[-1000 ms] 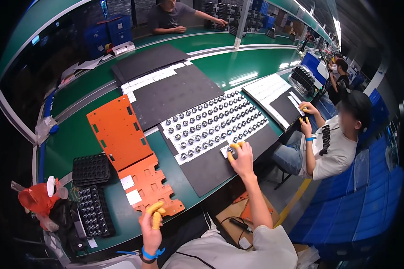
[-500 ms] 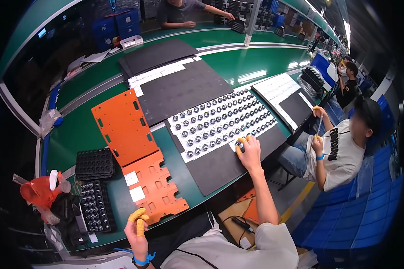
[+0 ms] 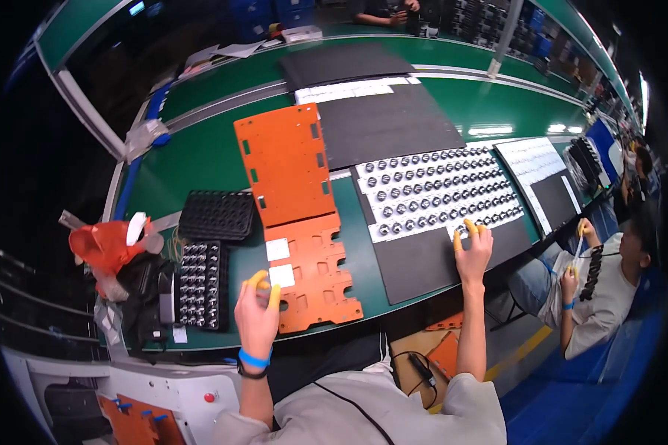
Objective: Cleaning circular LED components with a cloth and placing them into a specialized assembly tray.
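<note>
My right hand (image 3: 473, 256), with yellow finger cots, reaches to the front row of small round black parts (image 3: 423, 221) set in rows on a white sheet. Its thumb and fingers close round one such part at the sheet's front edge, mostly hidden by the fingertips. Over the left edge of an orange plate (image 3: 312, 300) is my left hand (image 3: 258, 311), also in yellow finger cots, its thumb and forefinger apart and nothing seen between them. The thumb tip is close to the lower of two white square cards (image 3: 282, 276) on that plate.
A black tray of shiny round parts (image 3: 200, 285) and another black tray (image 3: 217, 213) stand left of the orange plate. Dark grey boards (image 3: 390, 122) lie behind. A seated co-worker (image 3: 597, 293) is at the right; an orange bag (image 3: 104, 248) lies far left.
The view has turned left, so the bench appears farther right. My left hand has moved up to the lower white card. My right hand stays at the front row.
</note>
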`<state>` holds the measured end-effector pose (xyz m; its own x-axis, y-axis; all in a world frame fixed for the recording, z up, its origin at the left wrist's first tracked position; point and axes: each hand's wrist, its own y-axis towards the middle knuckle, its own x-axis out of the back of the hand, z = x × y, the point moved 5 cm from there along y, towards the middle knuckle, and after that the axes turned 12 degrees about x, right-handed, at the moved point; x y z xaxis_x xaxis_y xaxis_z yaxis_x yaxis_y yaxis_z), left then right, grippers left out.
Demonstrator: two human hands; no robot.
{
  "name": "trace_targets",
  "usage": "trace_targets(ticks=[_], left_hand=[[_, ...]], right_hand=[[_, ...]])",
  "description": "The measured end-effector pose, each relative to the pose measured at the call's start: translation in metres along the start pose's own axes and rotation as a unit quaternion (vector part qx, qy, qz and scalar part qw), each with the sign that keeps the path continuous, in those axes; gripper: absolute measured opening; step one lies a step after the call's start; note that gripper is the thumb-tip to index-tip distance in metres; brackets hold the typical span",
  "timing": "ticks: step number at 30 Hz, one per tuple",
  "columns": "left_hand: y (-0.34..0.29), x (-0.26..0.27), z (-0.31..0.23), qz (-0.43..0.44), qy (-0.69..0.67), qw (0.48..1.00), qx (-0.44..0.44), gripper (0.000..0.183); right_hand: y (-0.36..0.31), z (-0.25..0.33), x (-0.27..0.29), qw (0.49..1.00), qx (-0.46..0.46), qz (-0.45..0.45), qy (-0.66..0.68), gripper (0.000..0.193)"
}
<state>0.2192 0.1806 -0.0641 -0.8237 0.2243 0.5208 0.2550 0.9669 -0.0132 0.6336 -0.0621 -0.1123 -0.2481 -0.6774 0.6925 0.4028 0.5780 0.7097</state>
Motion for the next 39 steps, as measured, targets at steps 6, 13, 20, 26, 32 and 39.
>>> trace_targets(ticks=[6,13,20,26,32,39], left_hand=[[0.056,-0.022,0.032,-0.034,0.156,0.987,0.018,0.035],[0.071,-0.032,0.027,-0.072,0.206,0.976,0.003,0.02],[0.085,-0.038,0.03,-0.047,0.145,0.988,-0.019,0.017],[0.065,-0.035,0.014,0.047,-0.245,0.968,-0.032,0.018],[-0.034,-0.093,-0.017,0.503,-0.671,0.484,0.252,0.03],[-0.049,-0.121,-0.001,0.457,-0.555,0.639,0.275,0.026]], right_hand=[[0.001,0.034,0.007,0.997,0.035,-0.041,0.051,0.033],[-0.006,0.051,0.022,0.993,0.036,-0.067,0.088,0.03],[-0.012,0.062,0.024,0.99,0.038,-0.076,0.117,0.028],[0.004,0.13,0.035,0.962,0.014,-0.099,0.253,0.026],[0.035,0.244,0.054,0.894,0.073,-0.028,0.441,0.032],[0.028,0.248,0.049,0.891,0.03,0.037,0.452,0.027]])
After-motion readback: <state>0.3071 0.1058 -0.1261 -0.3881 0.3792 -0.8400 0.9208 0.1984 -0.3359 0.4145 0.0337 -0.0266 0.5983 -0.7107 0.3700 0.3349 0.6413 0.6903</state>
